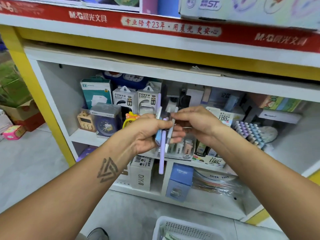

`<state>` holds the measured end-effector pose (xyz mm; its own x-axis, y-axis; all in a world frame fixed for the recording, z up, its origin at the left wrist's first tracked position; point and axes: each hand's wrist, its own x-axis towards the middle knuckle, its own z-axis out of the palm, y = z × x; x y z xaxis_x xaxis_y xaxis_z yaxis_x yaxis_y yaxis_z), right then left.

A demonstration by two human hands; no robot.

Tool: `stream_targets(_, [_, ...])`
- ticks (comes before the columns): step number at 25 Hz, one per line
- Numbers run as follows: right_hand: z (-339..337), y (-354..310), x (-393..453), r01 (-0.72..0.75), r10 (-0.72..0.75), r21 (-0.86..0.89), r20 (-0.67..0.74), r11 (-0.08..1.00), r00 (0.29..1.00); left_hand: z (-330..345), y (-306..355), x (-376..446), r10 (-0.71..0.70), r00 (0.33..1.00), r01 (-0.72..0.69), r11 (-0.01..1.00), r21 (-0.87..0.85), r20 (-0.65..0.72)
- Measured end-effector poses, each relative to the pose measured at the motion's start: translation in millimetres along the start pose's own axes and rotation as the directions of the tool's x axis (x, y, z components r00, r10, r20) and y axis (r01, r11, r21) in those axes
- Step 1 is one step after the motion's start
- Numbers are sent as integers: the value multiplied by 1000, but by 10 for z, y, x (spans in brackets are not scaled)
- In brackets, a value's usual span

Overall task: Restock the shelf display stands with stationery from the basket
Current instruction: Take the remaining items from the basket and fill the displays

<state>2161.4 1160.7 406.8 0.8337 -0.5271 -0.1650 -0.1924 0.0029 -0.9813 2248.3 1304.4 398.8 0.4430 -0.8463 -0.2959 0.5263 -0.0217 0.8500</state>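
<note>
Pens (162, 135) gripped in left hand (149, 134); one pinched by right hand (194, 123), best drawn straight toward 12 o'clock.

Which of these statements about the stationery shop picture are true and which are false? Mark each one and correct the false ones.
1. The left hand grips a bunch of pens. True.
2. The right hand rests on the floor. False: it pinches the top of one pen in the bunch.
3. A white basket sits on the floor below the hands. True.
4. The power bank boxes lie in the basket. False: they stand on the shelf.
</note>
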Motion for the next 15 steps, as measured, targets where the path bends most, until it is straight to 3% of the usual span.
stream_targets(2, [-267, 28, -128, 39, -17, 216, -101, 976, 995, 147, -60, 62, -31, 999, 31, 999, 22, 19])
stream_targets(4, [-538, 77, -251, 100, -70, 236, -134, 966, 989, 301, -142, 140, -29, 999, 31, 996, 88, -26])
stream_targets(7, [-853, 181, -450, 170, -176, -80, -70, 982, 982, 566, -282, 251, 50, 996, -40, 991, 125, -74])
stream_targets(9, [-987, 258, -553, 190, -184, -250, 47, 950, 982, 676, -359, 313, 92, 994, -85, 990, 110, -66])
stream_targets(12, [-1190, 339, -700, 182, -146, -313, 135, 932, 980, 862, -500, 390, 125, 992, -120, 976, 182, -13])
stream_targets(15, [-1480, 369, -806, 134, -99, -313, 125, 940, 987, 994, -604, 463, 165, 985, -152, 965, 213, -47])
